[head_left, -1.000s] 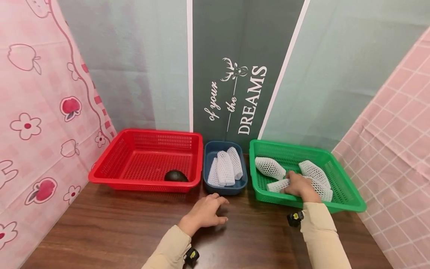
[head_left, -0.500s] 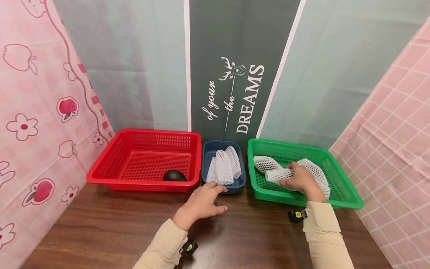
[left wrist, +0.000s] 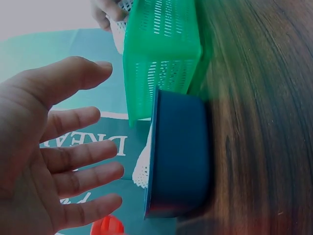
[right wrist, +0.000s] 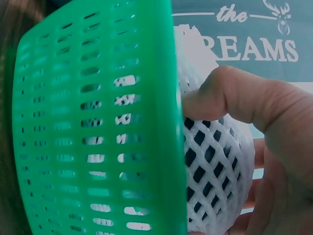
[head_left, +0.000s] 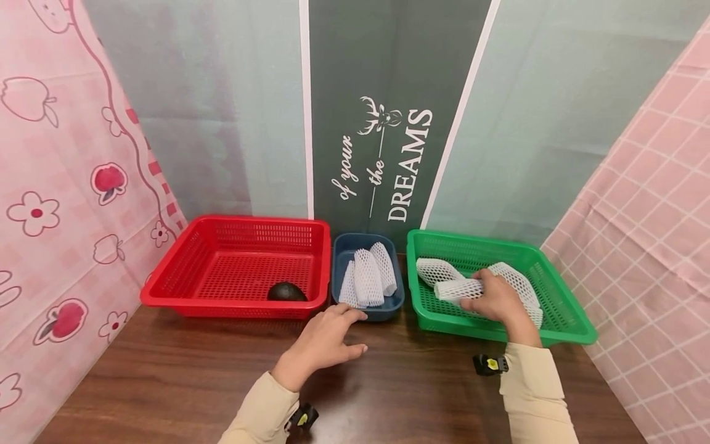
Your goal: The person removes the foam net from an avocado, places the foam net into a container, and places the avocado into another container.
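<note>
My right hand reaches into the green basket and grips an avocado in a white foam net. In the right wrist view the thumb presses the foam net, and a dark fruit shows through its mesh. More white-netted pieces lie beside it, one at the left and others partly behind the hand. My left hand, fingers spread, hovers over the table before the blue bin. It holds nothing; the left wrist view shows its palm bare.
Inside the blue bin lie several flattened white foam nets. A red basket at the left holds one bare dark avocado. All three containers stand in a row on the brown wooden table, with printed curtains behind and at both sides.
My right hand has closed on the netted avocado and raised it slightly, tilting its open net end upward. My left hand has drifted a little left, still spread.
</note>
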The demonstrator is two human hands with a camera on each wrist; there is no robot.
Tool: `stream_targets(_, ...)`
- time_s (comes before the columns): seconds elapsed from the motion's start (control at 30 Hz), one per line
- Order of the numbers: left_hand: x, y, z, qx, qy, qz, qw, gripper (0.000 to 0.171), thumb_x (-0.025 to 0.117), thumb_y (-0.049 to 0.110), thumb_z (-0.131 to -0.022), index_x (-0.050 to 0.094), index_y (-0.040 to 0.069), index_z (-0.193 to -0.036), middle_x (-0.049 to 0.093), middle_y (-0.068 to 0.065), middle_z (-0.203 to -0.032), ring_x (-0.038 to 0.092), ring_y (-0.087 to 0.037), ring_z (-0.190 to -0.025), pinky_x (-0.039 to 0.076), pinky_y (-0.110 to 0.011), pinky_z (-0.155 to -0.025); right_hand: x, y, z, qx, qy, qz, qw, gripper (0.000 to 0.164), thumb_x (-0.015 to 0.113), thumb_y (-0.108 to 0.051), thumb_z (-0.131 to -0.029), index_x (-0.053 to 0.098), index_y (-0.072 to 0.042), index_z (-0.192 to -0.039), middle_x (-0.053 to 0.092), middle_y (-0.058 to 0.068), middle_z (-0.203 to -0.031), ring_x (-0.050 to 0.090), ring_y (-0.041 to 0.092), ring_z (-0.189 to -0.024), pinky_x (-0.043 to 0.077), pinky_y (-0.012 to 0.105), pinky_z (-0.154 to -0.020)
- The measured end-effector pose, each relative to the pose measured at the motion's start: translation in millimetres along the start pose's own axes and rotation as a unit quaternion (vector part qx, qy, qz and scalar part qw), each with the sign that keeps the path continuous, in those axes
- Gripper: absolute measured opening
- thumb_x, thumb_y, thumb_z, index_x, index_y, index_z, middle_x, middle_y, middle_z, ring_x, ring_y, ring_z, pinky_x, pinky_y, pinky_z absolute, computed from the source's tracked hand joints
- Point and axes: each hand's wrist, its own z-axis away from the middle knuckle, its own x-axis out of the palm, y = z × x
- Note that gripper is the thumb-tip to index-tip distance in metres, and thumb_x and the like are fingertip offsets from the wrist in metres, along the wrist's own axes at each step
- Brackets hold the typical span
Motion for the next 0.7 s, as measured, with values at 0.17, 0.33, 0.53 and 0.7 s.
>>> stream_targets(0.17, -3.2, -2.4, 4.2, -0.003, 0.001, -0.007, 1.0, 0.046, 0.073, 0.037, -0.075, 0.065, 0.012, -0.113, 0.059, -0.003, -0.103, 0.055, -0.02, -0.093, 0.047, -0.036, -0.079, 0, -7, 6, -0.01, 0.012, -0.007, 1.0, 0.064, 0.072, -0.026, -0.078, 0.045, 0.009, -0.124, 0.052, 0.031, -0.109, 0.05, 0.045, -0.097, 0.043, 0.054, -0.072)
stream_targets(0.33, -5.2, -6.5, 10.6, -0.004, 0.015, -0.013, 0.9998, 0.046, 0.075, 0.036, -0.073, 0.065, 0.011, -0.111, 0.058, -0.003, -0.1, 0.054, -0.019, -0.09, 0.047, -0.036, -0.076, 1, -17, 11, -0.022, 0.028, -0.01, 0.999, 0.062, 0.072, -0.025, -0.077, 0.046, 0.008, -0.123, 0.051, 0.031, -0.109, 0.049, 0.045, -0.096, 0.042, 0.054, -0.072)
stream_targets(0.53, -9.0, -13.9, 17.2, -0.006, 0.04, -0.018, 0.999, 0.047, 0.077, 0.035, -0.071, 0.066, 0.011, -0.11, 0.057, -0.002, -0.098, 0.054, -0.017, -0.089, 0.048, -0.035, -0.075, 2, -29, 16, -0.03, 0.046, -0.006, 0.998, 0.063, 0.072, -0.026, -0.076, 0.047, 0.007, -0.123, 0.05, 0.031, -0.11, 0.049, 0.043, -0.098, 0.042, 0.054, -0.075)
stream_targets(0.7, -13.6, -19.3, 20.4, -0.012, 0.055, -0.011, 0.9983, 0.046, 0.077, 0.034, -0.07, 0.065, 0.011, -0.109, 0.056, -0.002, -0.097, 0.055, -0.016, -0.085, 0.048, -0.035, -0.072, 1, -41, 19, -0.038, 0.057, -0.007, 0.998, 0.064, 0.073, -0.027, -0.074, 0.048, 0.005, -0.123, 0.049, 0.03, -0.112, 0.047, 0.043, -0.1, 0.04, 0.055, -0.077)
